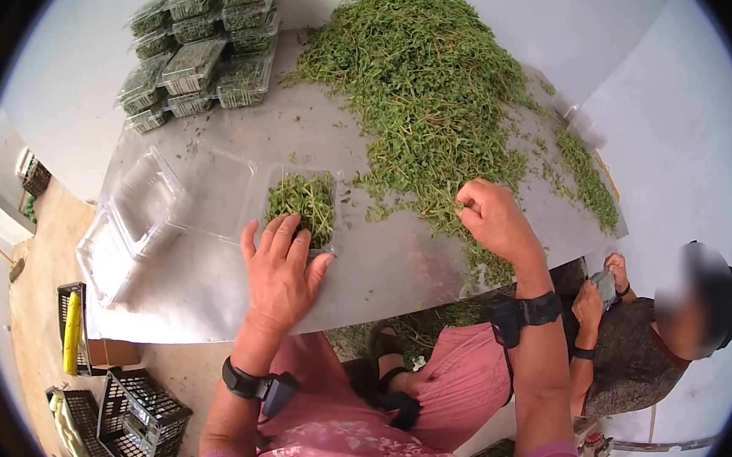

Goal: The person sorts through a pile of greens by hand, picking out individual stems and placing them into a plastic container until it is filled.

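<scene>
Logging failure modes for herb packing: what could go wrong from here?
1. The left hand rests on the open box near the edge of the table; a nudge might slide it off.
2. The right hand pinches at the herb pile, which reaches the table's right edge; sprigs could drop off there.

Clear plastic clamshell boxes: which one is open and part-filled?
The clear plastic box under the left hand; the herb-filled stack is shut, the nested pile empty.

The left hand (278,266) covers the near edge of the clear plastic tray of green herb sprigs (339,203). Right of that tray, curled fingertips of the right hand (495,222) hide their contents.
</scene>
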### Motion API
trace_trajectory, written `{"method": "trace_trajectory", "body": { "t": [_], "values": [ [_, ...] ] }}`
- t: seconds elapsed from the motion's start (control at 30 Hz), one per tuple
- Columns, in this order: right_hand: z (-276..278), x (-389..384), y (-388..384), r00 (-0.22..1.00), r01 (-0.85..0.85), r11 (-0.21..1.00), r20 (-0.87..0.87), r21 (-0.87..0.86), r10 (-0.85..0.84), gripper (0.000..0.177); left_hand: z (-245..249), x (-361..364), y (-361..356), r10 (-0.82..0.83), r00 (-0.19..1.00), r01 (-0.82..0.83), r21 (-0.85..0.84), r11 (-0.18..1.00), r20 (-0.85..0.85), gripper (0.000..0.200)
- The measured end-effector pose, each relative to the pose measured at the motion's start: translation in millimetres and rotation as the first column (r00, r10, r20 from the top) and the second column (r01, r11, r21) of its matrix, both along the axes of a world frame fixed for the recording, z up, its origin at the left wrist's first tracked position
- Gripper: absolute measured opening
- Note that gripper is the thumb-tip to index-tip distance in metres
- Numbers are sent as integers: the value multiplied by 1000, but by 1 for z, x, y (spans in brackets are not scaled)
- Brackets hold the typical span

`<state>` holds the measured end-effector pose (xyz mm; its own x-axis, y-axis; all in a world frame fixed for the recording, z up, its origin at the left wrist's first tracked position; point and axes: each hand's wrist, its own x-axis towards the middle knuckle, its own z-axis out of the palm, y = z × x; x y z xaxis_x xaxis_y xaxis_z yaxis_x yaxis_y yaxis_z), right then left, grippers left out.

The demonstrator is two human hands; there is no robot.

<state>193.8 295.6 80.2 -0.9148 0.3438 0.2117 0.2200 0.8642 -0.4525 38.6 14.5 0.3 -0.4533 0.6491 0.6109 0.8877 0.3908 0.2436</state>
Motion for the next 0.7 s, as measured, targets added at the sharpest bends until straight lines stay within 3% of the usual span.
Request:
{"method": "trace_trajectory", "body": {
  "t": [0.1,0.2,0.3,0.4,0.5,0.7],
  "values": [
    [1,1,-2,988,90,991,131,-95,-77,10,0,-1,0,-5,1000,5,-1,1000,-3,36],
    [-4,2,5,985,134,975,-88,-177,-151,10,0,0,0,1,1000,-1,-1,1000,1,36],
    [1,-2,6,968,169,914,-114,-368,-225,13,2,0,0,3,1000,-3,-3,1000,2,36],
    [-9,-9,6,984,126,972,-96,-200,-147,19,2,0,1,0,1000,0,-3,1000,-8,36],
    [-25,-15,20,996,8,996,-93,84,0,30,1,0,0,1,1000,-1,-7,1000,-11,36],
    [-32,-28,11,994,58,997,88,55,-63,34,2,0,0,3,1000,-3,-14,1000,-8,37]
  ]
}}
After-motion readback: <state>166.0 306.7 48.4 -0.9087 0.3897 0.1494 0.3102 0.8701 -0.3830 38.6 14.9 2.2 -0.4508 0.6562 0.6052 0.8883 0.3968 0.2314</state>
